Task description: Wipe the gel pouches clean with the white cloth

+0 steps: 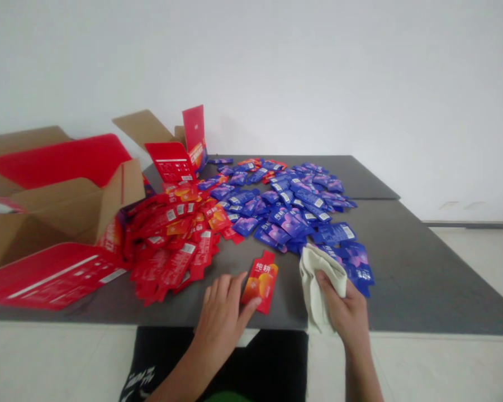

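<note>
Here, a red sachet [260, 282] is laid on a dark grey table [423, 268], near its front edge. The sachet is touched along its lower left side by the left hand [220, 318], which is held loosely open, with the thumb stretched along the sachet; no firm grip can be made out. The characters 纯耕 are printed in white across the sachet's upper part, above an orange design. The right hand [346, 312] is closed narrowly around a crumpled cream cloth [321, 282], just beside a heap of blue sachets [285, 212]. White label panels are seen on many of these, but their print is too small to be read. A heap of red sachets [171, 245] is spread to the left, touching the blue heap and bearing similar labels. Beyond it, two opened cardboard boxes [46, 195] [167, 134] are placed at the table's far left, their red flaps printed with white text that cannot be read. Below the table edge, white lettering on a black shirt [138, 379] is partly seen and is likewise illegible.
</note>
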The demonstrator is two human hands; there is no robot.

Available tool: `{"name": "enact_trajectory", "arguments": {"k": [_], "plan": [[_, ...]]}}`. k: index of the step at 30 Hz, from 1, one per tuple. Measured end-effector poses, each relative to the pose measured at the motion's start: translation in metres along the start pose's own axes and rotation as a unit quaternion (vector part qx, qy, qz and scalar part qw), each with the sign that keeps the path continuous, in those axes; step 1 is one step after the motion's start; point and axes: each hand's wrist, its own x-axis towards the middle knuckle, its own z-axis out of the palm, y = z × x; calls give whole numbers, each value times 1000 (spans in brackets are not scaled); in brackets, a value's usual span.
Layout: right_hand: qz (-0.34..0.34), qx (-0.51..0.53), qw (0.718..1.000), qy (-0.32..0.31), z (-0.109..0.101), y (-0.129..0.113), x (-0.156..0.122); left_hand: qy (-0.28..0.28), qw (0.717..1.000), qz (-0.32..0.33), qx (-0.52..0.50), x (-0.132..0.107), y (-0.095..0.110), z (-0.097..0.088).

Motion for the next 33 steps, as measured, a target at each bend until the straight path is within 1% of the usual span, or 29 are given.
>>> {"name": "enact_trajectory", "arguments": {"k": [1,2,3,5,6,8,9,11,14,16,17,18,19,21,24,25,27,28,30,31,32,33], "plan": [[-2,-2,1000,-1,1,1,0,28,999,40,14,-6,1,2],[-5,-4,1000,-1,2,1,0,42,996,81,18,-11,3,3],[-9,-7,1000,-3,3,1,1,43,991,122,15,-15,4,5],[-36,-13,999,-7,3,-1,5,24,981,193,5,-21,5,7],[-66,-17,998,-15,3,-4,8,15,976,218,2,-22,3,7],[-157,-33,986,-48,1,-15,14,7,969,248,-4,-24,-2,8],[-207,-47,974,-74,1,-22,16,6,967,256,-9,-25,-5,8],[-294,-78,942,-143,4,-38,17,7,964,265,-17,-27,-12,8],[-372,-127,881,-265,21,-56,8,10,963,268,-24,-32,-18,10],[-407,-168,830,-342,38,-59,1,12,965,262,-29,-34,-18,11],[-413,-190,811,-369,46,-58,0,12,966,257,-32,-34,-18,11],[-413,-211,797,-387,53,-56,2,12,967,253,-34,-34,-17,12],[-407,-231,791,-393,59,-54,8,14,967,252,-38,-34,-16,13],[-385,-279,798,-371,66,-52,24,19,966,252,-48,-32,-15,14],[-367,-353,802,-311,64,-56,44,42,964,255,-61,-29,-14,16],[-372,-358,803,-298,61,-58,44,48,963,256,-64,-29,-14,17],[-401,-325,803,-298,56,-62,33,54,962,258,-68,-29,-15,18],[-419,-297,800,-311,54,-62,24,58,962,259,-69,-29,-16,19],[-441,-253,783,-360,55,-61,8,76,962,255,-67,-30,-16,20],[-440,-244,774,-385,57,-59,5,83,963,248,-65,-30,-17,20],[-431,-245,771,-400,60,-57,5,84,964,244,-64,-30,-16,19],[-418,-254,774,-402,64,-55,10,79,965,243,-65,-30,-16,19]]}}
